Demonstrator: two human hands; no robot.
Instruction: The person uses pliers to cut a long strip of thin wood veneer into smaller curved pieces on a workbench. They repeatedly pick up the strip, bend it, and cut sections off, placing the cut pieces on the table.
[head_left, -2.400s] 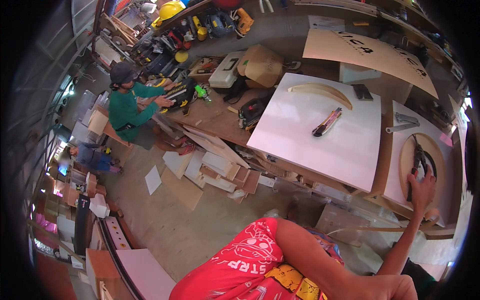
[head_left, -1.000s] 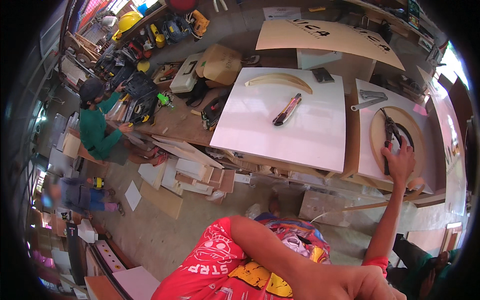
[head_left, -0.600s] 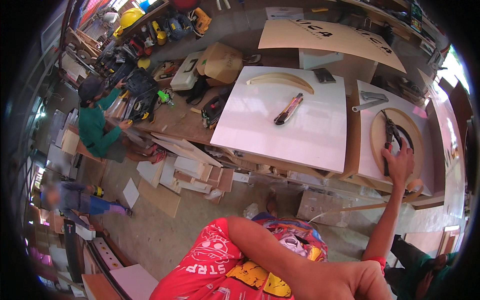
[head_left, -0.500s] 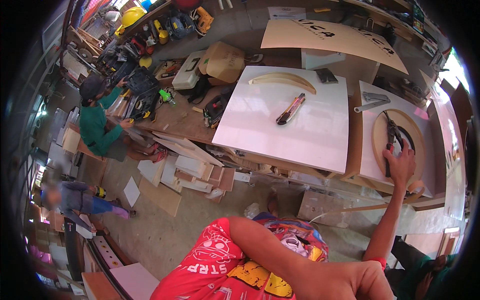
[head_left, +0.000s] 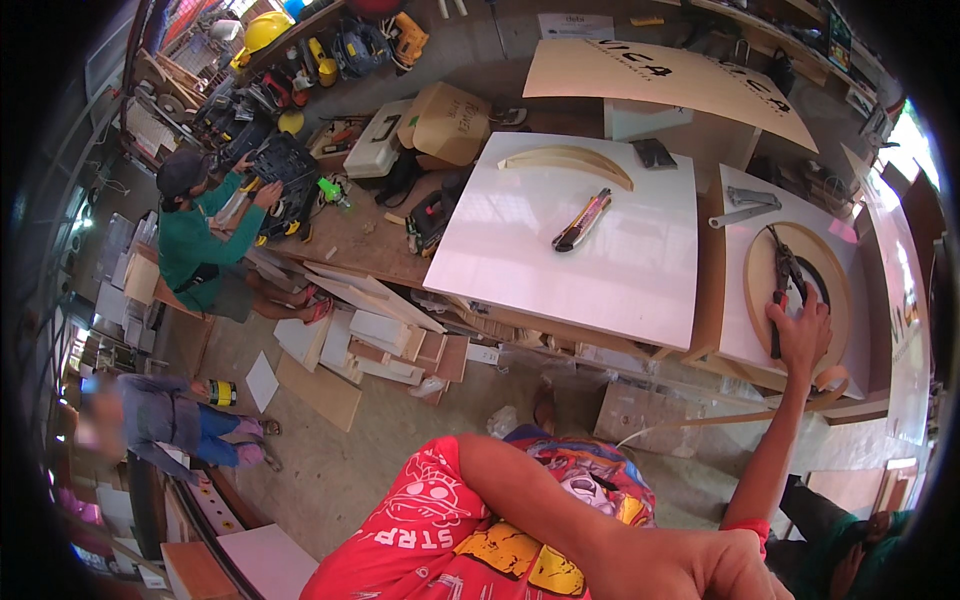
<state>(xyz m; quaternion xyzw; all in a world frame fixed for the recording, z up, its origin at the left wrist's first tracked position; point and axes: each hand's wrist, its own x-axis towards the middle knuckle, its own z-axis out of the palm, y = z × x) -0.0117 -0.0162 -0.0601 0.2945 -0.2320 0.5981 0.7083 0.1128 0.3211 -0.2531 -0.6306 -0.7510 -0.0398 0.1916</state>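
My right hand [head_left: 800,332] rests over a pair of dark snips [head_left: 786,262] with red and black handles, fingers curled round a handle. The snips lie inside an oval coil of wood-coloured edge strip [head_left: 754,262] on a white panel at the right. Beside the coil's far left side lies a grey metal bar tool [head_left: 745,208]. Bent across my chest, my left arm brings my left hand [head_left: 725,565] to the lower edge; its fingers are hidden. A utility knife [head_left: 581,220] lies on the white board [head_left: 640,285], below a curved wooden strip [head_left: 570,160].
A dark flat packet [head_left: 653,153] lies on the board's far edge. Lettered brown board [head_left: 660,85] stands behind. Left of the bench, a person in green [head_left: 195,265] handles a black tool case [head_left: 285,175]; another person [head_left: 165,415] stands lower left. Offcuts [head_left: 385,345] lie on the floor.
My right hand stays on the snips, barely shifting. The person in green has raised a hand over the tool case. The person at lower left has turned and moved slightly right.
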